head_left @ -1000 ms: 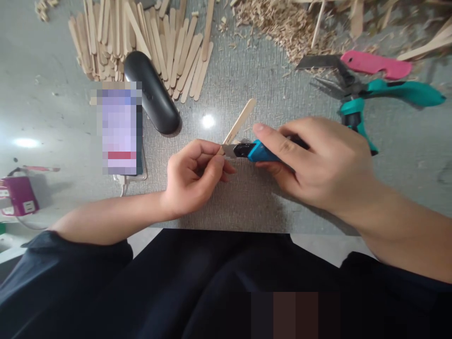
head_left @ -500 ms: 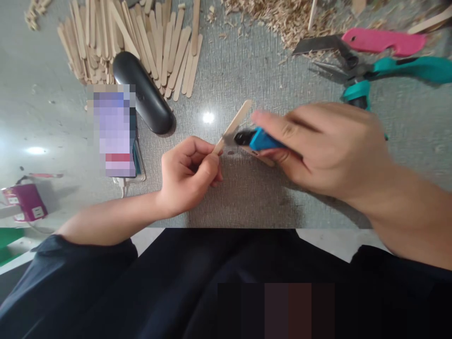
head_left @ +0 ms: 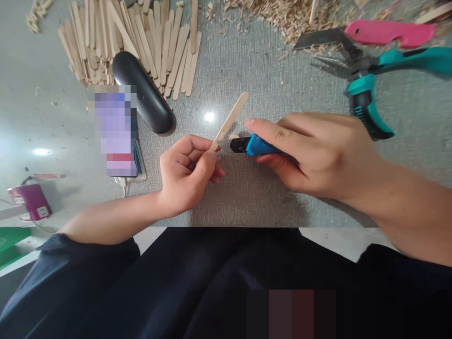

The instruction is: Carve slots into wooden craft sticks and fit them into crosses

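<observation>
Between thumb and fingers, my left hand (head_left: 190, 172) pinches the lower end of a wooden craft stick (head_left: 231, 117), which slants up to the right. My right hand (head_left: 314, 150) is wrapped round a utility knife (head_left: 263, 145) with a blue handle and black front. The knife's blade points left and meets the stick's edge, or lies very close to it, just above my left thumb. A small pale piece of wood (head_left: 235, 137) shows behind the knife's black front; most of it is hidden.
Many craft sticks (head_left: 169, 52) lie piled at the back left, beside a black case (head_left: 143, 92) and a blurred phone (head_left: 115, 132). Wood shavings (head_left: 275, 19) cover the back. A pink folding knife (head_left: 390, 34) and teal-handled pliers (head_left: 363, 84) rest at the right. A purple power block (head_left: 31, 202) stands far left.
My right hand has brought the knife slightly left and down, so its blade sits nearer my left thumb. The craft stick has shifted slightly left and up.
</observation>
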The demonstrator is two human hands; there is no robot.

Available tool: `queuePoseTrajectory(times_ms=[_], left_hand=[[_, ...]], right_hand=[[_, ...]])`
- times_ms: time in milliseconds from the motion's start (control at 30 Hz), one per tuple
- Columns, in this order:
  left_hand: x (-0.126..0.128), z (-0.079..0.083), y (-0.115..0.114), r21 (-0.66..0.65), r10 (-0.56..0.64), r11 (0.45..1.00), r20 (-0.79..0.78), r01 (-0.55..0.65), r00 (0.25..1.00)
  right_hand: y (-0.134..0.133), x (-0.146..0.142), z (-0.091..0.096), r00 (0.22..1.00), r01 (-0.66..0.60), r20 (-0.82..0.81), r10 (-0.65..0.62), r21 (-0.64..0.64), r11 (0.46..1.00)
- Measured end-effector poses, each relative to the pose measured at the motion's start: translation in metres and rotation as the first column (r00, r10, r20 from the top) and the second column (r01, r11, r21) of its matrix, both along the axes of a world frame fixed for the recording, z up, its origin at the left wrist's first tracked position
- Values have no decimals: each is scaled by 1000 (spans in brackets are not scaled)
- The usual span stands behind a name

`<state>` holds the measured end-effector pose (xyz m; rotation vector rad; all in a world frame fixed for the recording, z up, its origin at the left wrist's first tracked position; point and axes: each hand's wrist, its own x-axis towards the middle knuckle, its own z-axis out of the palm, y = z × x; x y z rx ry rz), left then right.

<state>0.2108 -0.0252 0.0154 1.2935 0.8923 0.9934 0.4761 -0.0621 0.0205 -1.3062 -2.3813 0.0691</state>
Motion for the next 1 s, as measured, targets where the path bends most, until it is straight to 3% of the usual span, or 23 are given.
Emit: queuePoseTrajectory(times_ms=[200, 400, 600, 800, 900, 1000], left_hand=[[0, -2, -1, -16, 19, 1000, -102, -21, 995], [0, 0, -1, -5, 17, 1000, -34, -17, 999], [0, -1, -3, -22, 16, 1000, 35, -15, 999], [1, -4, -3, -9, 8, 1000, 39, -7, 999], [1, -4, -3, -12, 6, 1000, 2, -6, 1000], [0, -5, -3, -16, -6, 1000, 9, 6, 1000]], right_hand=[[2, 3, 2, 999, 6, 38, -9, 84, 996], [3, 5, -1, 999, 28, 41, -34, 135, 990], [2, 6, -2, 981, 192, 45, -190, -46, 980], [-2, 0, -6, 999, 48, -12, -48, 1, 999], [-2, -2, -6, 999, 36, -23, -37, -31, 999], [-1, -1, -6, 998, 54, -17, -53, 56, 997]])
